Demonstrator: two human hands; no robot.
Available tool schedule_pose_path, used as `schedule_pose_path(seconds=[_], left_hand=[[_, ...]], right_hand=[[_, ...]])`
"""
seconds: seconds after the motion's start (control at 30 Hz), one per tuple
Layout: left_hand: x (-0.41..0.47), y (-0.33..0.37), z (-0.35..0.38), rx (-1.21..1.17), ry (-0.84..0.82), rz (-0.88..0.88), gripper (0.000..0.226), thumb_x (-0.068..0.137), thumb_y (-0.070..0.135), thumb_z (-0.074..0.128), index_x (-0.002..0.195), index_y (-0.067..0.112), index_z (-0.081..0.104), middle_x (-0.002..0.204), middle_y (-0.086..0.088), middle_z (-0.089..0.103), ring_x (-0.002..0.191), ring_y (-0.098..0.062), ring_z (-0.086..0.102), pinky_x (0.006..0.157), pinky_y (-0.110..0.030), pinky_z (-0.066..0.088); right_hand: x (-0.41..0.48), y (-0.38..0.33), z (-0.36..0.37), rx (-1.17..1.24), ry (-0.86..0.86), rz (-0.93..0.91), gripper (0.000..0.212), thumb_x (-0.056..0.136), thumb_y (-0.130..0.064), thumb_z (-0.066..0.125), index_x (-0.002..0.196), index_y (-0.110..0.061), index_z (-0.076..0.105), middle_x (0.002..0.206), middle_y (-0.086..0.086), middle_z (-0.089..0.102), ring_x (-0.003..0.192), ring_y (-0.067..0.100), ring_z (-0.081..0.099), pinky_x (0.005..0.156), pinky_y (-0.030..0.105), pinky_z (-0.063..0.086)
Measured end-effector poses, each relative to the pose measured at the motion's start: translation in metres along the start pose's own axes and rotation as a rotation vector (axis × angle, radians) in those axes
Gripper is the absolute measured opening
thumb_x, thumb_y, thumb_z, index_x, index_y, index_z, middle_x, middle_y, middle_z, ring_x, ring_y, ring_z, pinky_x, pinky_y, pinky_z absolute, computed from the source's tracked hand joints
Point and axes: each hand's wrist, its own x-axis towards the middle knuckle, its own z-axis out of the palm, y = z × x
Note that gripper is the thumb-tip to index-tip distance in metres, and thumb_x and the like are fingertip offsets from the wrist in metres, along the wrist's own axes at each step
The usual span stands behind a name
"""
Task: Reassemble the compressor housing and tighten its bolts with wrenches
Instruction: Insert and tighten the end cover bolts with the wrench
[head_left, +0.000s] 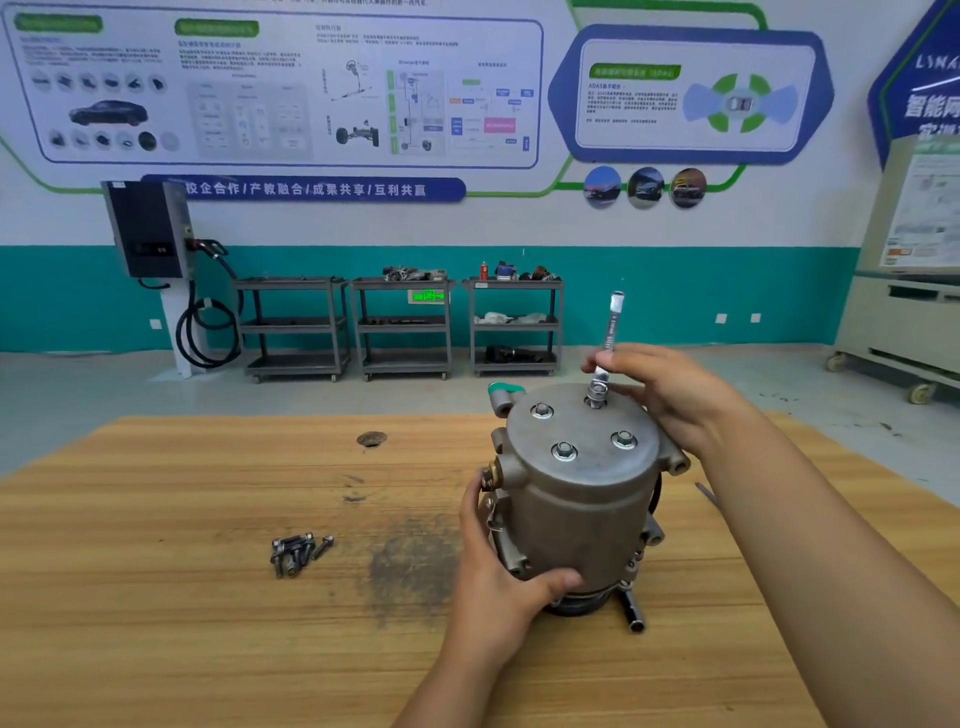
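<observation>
Housing: the compressor housing (576, 499) stands upright on the wooden table (208, 623), right of the middle, domed cover up.
Left hand: my left hand (498, 561) clasps the housing low on its left side, thumb lying across the near face, fingers wrapped round the far side.
Right hand: my right hand (670, 395) is clenched round the lower shaft of the wrench (609, 332), just above the cover.
Wrench: it stands nearly upright, its bottom end seated on the raised bolt (596, 397) at the far right of the cover.
Other cover bolts: three bolts (564, 450) sit with their heads down against the cover (how tight, I cannot tell).
Loose bolts: a small heap of spare bolts (296, 553) lies on the table, well apart to the left of the housing.
Near right of the base: a dark metal bar (634, 613) lies on the table, touching the foot of the housing.
Far side: three grey carts (402, 327) stand against the teal wall.
</observation>
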Motion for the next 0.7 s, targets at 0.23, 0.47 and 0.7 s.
schedule_pose_path(seconds=[0.23, 0.47, 0.7], left_hand=[[0.000, 0.003, 0.000, -0.027, 0.004, 0.011, 0.110, 0.043, 0.040, 0.089, 0.125, 0.058, 0.017, 0.129, 0.032, 0.033, 0.108, 0.033, 0.033, 0.079, 0.007, 0.030], [0.001, 0.004, 0.001, -0.031, 0.009, 0.027, 0.110, 0.040, 0.051, 0.087, 0.124, 0.062, 0.016, 0.128, 0.036, 0.033, 0.110, 0.032, 0.033, 0.079, 0.008, 0.029], [0.001, 0.002, 0.001, 0.007, 0.020, 0.029, 0.110, 0.040, 0.051, 0.086, 0.122, 0.067, 0.015, 0.127, 0.035, 0.031, 0.109, 0.034, 0.031, 0.079, 0.009, 0.027]], right_hand=[[-0.014, 0.020, -0.014, 0.304, -0.069, -0.090, 0.009, 0.066, -0.011, 0.067, 0.065, -0.019, 0.069, 0.089, 0.004, 0.074, 0.079, 0.019, 0.070, 0.067, 0.031, 0.057], [-0.051, 0.038, -0.014, -0.203, 0.003, -0.400, 0.029, 0.089, -0.014, 0.058, 0.107, -0.032, 0.071, 0.110, -0.011, 0.069, 0.096, 0.005, 0.065, 0.061, 0.017, 0.051], [-0.061, 0.011, -0.015, -0.923, 0.005, -0.658, 0.036, 0.088, -0.005, 0.061, 0.119, -0.024, 0.065, 0.111, -0.020, 0.061, 0.109, 0.010, 0.052, 0.090, 0.021, 0.040]])
